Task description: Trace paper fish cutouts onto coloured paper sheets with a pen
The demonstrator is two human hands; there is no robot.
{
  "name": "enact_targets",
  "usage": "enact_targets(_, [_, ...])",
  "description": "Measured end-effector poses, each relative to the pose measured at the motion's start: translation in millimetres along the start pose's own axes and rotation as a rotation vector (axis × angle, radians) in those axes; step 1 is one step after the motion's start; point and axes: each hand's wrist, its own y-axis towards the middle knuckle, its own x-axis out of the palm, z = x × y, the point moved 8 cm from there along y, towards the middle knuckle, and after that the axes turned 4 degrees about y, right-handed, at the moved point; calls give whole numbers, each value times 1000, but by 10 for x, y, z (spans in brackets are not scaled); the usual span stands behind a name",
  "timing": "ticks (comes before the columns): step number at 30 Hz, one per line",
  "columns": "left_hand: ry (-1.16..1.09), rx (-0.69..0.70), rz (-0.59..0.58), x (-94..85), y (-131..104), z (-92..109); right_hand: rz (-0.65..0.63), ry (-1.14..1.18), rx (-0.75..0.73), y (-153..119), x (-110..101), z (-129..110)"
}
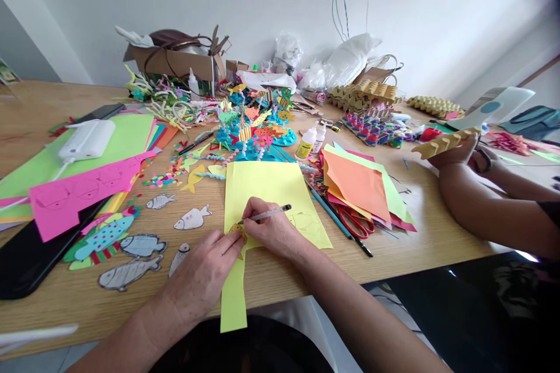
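Note:
My right hand [268,230] grips a pen [273,212] with a clear barrel and dark cap end. Its tip meets a small yellow-orange fish cutout [238,231] on a yellow paper sheet [262,178]. Fingers of my left hand [205,268] press the cutout flat against the sheet. A faint fish outline shows on the sheet, right of my right hand. From the sheet's lower left a narrow strip hangs past the table edge. Left of my hands lie several paper fish, among them a white one [192,218] and a grey one [131,273].
Pink paper [87,183] with drawn outlines lies left, near a white charger [87,139]. Stacked coloured paper [356,178], red-handled scissors [350,222] and glue bottles [306,143] are to the right. Behind stands a colourful fish model [256,122]. Another person's hands hold an egg-carton piece [446,143].

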Motion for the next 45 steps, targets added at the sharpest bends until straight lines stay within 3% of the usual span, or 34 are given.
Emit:
enact_targets(17, [2,-2,9,-39,12,12,19,48,2,0,-14,22])
enact_targets(45, [-26,-21,24,-44,22,2,-22,-126,30,-152,-46,-78])
